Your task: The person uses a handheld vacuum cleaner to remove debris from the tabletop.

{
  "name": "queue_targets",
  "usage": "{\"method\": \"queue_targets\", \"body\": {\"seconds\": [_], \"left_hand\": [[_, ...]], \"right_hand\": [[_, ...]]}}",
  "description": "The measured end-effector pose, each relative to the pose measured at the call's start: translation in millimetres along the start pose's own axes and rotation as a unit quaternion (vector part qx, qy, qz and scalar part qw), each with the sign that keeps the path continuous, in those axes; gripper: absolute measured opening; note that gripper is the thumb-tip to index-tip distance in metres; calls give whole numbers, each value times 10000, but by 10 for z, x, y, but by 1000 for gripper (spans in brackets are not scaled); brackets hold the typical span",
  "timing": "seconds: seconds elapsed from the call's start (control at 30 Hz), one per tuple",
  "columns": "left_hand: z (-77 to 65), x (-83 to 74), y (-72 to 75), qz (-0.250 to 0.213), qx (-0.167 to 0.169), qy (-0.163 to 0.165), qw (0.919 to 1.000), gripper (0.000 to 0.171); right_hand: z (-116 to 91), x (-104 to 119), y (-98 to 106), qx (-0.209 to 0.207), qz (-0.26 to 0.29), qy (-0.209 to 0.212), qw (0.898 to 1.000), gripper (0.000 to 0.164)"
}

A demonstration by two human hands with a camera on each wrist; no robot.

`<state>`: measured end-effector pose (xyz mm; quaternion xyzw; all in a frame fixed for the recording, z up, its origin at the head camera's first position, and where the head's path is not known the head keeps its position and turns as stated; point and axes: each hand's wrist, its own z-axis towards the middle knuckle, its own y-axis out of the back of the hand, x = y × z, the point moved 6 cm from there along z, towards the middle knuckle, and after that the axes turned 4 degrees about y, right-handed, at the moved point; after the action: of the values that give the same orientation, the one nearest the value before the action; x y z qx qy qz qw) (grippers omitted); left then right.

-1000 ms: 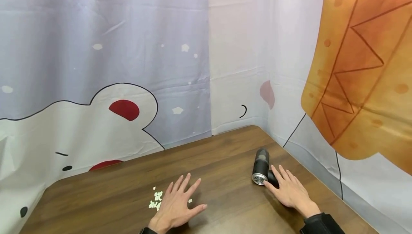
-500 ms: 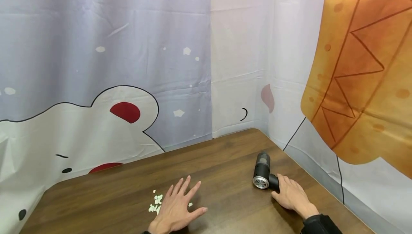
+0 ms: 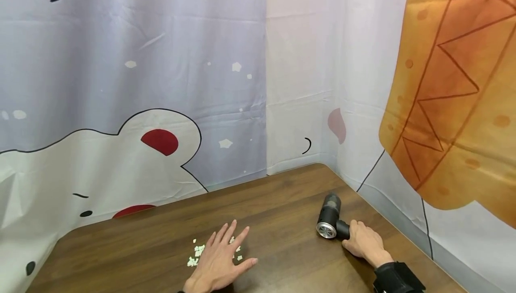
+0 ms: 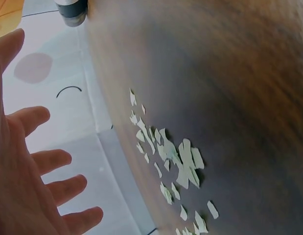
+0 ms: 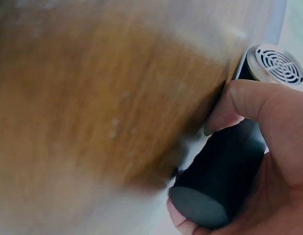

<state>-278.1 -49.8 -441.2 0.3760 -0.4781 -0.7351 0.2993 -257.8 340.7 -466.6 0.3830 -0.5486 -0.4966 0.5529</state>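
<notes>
My right hand [image 3: 364, 241] grips the handle of a small black handheld vacuum cleaner [image 3: 329, 214] near the table's right side. Its clear end points away from me and its silver round vent faces me. In the right wrist view, thumb and fingers curl round the black handle [image 5: 222, 166]. Pale green-white paper scraps [image 4: 185, 161] lie scattered on the wood. Over them hovers my left hand [image 3: 217, 257], fingers spread and holding nothing, hiding part of the scraps in the head view. The left wrist view shows those fingers [image 4: 58, 161] apart from the scraps.
The brown wooden table [image 3: 282, 226] has a rounded far corner. Behind it and along its right side hangs a printed curtain [image 3: 225, 82], close to the table's edges. A black band [image 3: 397, 277] wraps the right wrist.
My right hand has gone from lying with fingers extended beside the vacuum to gripping its handle. The left hand stays nearly still. The head view has shifted slightly.
</notes>
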Motion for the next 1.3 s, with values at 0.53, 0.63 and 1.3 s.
{"method": "queue_targets", "body": {"seconds": [0.53, 0.63, 1.3], "left_hand": [[35, 56, 147, 175, -672, 32, 9976, 70], [34, 79, 157, 134, -703, 93, 9974, 69], [-99, 232, 257, 120, -776, 442, 9959, 69]], "right_hand": [[104, 0, 227, -546, 341, -211, 9977, 19], [121, 1, 242, -601, 527, -231, 9965, 21], [190, 105, 167, -29, 3999, -725, 9137, 24]]}}
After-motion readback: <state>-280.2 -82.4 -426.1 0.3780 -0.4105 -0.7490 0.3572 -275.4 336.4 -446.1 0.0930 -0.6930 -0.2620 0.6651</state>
